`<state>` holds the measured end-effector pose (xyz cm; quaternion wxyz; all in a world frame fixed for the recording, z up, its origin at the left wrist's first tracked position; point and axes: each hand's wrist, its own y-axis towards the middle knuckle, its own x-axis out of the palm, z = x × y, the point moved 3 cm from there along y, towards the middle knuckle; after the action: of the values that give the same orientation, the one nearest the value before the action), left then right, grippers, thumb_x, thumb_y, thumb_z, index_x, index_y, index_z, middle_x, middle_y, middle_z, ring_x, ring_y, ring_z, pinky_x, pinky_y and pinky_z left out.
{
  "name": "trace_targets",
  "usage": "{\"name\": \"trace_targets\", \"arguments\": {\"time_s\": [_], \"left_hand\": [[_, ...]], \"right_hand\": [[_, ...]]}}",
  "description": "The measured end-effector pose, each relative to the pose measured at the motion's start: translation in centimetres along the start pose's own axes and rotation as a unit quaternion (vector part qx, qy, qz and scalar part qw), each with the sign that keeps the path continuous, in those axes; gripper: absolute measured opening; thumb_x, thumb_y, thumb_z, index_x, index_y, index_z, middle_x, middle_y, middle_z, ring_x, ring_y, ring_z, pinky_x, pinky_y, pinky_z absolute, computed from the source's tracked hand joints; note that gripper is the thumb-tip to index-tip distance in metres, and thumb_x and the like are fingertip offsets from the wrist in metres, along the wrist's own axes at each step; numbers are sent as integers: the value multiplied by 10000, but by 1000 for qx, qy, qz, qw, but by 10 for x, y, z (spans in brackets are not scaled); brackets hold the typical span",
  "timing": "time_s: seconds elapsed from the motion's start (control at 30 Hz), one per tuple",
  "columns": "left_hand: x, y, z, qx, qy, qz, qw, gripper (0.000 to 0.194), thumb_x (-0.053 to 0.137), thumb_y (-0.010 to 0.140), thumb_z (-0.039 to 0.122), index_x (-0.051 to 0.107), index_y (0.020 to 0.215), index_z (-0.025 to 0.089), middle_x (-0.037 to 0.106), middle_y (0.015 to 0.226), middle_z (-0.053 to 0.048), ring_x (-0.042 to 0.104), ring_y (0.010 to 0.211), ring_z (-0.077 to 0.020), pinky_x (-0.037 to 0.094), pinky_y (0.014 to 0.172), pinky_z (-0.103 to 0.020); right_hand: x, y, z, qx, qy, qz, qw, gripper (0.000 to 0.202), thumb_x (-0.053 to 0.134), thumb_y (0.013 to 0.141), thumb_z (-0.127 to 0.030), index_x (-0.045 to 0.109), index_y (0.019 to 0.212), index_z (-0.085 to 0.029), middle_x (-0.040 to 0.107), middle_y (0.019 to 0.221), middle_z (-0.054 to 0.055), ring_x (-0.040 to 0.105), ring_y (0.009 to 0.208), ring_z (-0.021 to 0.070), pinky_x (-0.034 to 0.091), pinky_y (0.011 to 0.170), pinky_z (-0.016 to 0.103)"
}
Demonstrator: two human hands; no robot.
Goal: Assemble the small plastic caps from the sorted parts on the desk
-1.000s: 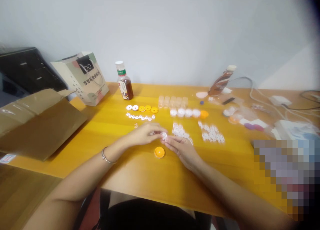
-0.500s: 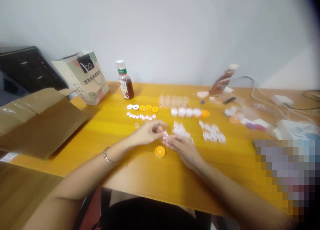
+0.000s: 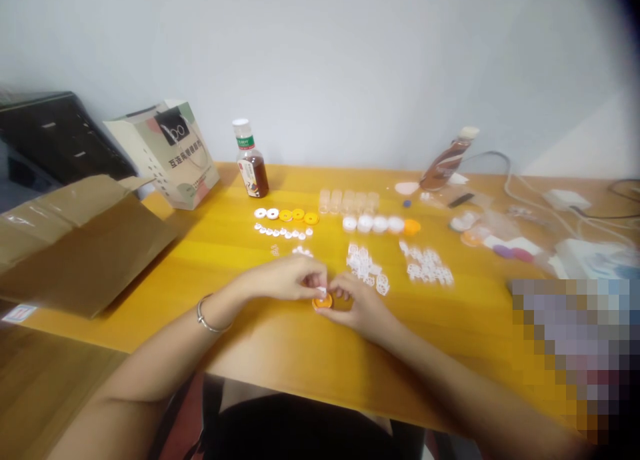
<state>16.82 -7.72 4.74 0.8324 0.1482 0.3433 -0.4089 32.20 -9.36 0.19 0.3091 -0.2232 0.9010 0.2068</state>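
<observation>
My left hand (image 3: pixel 294 277) pinches a small white plastic piece (image 3: pixel 321 291) over a round orange cap (image 3: pixel 323 303), which lies on the table near its front edge. From the right, my right hand (image 3: pixel 364 305) curls its fingers around the cap's side, with the thumb at the cap's lower rim. Part of the cap is hidden by the fingers. Just beyond my left hand are small white pieces (image 3: pixel 303 252). Clear patterned plastic pieces (image 3: pixel 364 263) lie past my right hand, and a second group of them (image 3: pixel 429 265) lies further right.
Behind are rows of white and yellow rings (image 3: pixel 285 215), small white parts (image 3: pixel 283 233), white caps (image 3: pixel 365 224) and translucent cylinders (image 3: pixel 349 201). A bottle (image 3: pixel 253 167), a paper bag (image 3: pixel 183 153) and a cardboard box (image 3: pixel 75 240) stand left. Another bottle (image 3: pixel 444 164) and cables (image 3: pixel 525 193) are right.
Both hands have come down toward me onto the orange cap. The small white piece, held between both hands before, is now in my left fingers over the cap; my right hand has let go of it.
</observation>
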Motion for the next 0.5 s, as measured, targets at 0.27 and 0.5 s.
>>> {"name": "trace_targets", "arguments": {"time_s": [0.27,0.5], "left_hand": [[1,-2,6,16,50,5,999,69,518,774,192,573,794,156,606,773,-21,545,697,-106,400,617,-214],[3,-2,9,24,82,9,996,66,492,782,185,553,776,160,588,749,-22,514,660,-108,382,597,-224]], "right_hand": [[1,0,1,-4,9,2,1000,142,657,682,-310,580,730,-200,565,702,5,489,625,126,397,583,248],[1,0,0,-3,7,3,1000,124,651,683,-299,582,727,-206,563,678,-2,492,614,126,399,583,247]]}}
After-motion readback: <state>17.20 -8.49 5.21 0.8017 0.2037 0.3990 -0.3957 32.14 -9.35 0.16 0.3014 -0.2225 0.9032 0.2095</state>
